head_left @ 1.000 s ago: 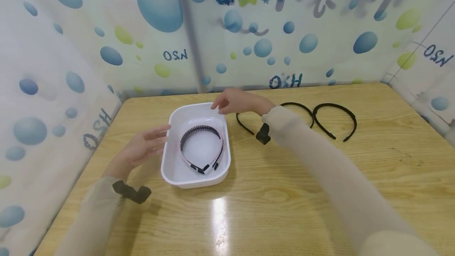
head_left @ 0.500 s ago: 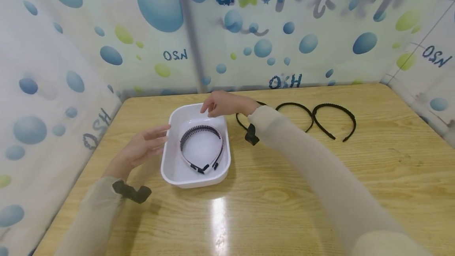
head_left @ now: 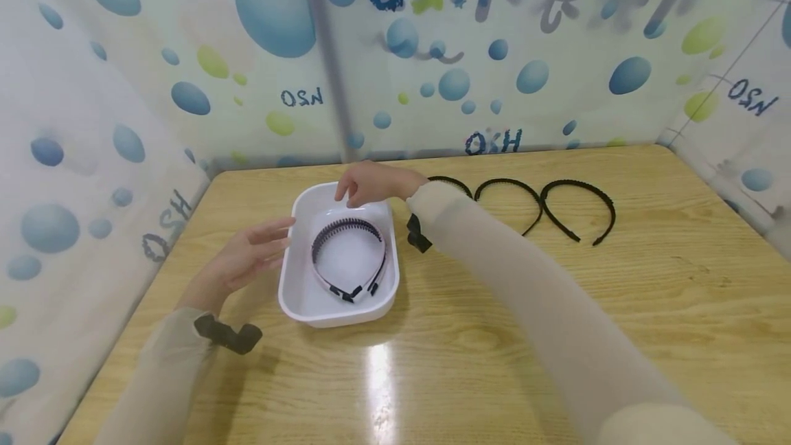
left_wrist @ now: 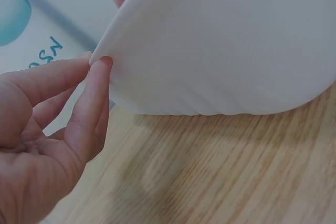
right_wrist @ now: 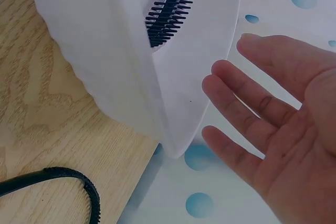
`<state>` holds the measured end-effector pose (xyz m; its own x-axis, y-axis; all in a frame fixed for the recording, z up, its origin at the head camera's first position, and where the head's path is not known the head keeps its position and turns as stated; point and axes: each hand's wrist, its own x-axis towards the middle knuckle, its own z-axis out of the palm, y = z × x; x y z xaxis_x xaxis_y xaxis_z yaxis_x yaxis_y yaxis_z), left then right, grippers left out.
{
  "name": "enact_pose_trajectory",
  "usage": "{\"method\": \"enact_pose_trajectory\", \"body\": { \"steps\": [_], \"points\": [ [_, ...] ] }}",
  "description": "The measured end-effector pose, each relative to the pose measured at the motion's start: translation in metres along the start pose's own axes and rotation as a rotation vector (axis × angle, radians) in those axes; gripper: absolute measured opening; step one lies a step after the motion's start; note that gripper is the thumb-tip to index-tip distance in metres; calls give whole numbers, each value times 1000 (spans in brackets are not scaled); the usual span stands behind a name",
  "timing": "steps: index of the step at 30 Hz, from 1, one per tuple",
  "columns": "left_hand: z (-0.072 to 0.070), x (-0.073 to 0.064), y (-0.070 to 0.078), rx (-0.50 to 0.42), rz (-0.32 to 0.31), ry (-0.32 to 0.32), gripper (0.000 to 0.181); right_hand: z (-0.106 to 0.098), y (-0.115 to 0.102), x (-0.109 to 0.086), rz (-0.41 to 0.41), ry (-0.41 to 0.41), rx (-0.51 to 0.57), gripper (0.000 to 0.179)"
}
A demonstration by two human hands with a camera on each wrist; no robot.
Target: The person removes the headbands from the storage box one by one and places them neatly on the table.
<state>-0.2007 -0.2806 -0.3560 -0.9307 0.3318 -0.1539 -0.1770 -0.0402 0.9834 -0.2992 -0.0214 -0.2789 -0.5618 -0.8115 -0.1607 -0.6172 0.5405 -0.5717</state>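
Fingers [right_wrist: 236, 106] apart, empty, the right hand [head_left: 371, 184] hovers over the white tray [head_left: 352, 319]; the left hand [head_left: 247, 256], fingers [left_wrist: 93, 93] extended against its rim, should steady it lightly

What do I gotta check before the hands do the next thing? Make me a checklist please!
1. White tub sits flat on the table: ok.
2. Left hand touches the tub's rim: ok, its fingertips are on it.
3. Right hand is free: ok, it's above the tub's far end, holding nothing.
4. Headbands in the tub stay inside the walls: ok, none hangs over.
5. How many are in there: cannot tell, they overlap.
6. Black headbands on the table all fully in sight: not ok, the right sleeve hides part of the row.
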Motion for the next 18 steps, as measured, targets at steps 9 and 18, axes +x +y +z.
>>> {"method": "enact_pose_trajectory", "body": {
  "steps": [9, 18],
  "points": [
    [0, 0, 0, -10, -4, -3, 36, 3, -8, 9, 22, 11, -5, 29],
    [1, -1, -2, -14, 15, -3, 35, 4, -16, 16, 73, -4, -49, 29]
  ]
}}
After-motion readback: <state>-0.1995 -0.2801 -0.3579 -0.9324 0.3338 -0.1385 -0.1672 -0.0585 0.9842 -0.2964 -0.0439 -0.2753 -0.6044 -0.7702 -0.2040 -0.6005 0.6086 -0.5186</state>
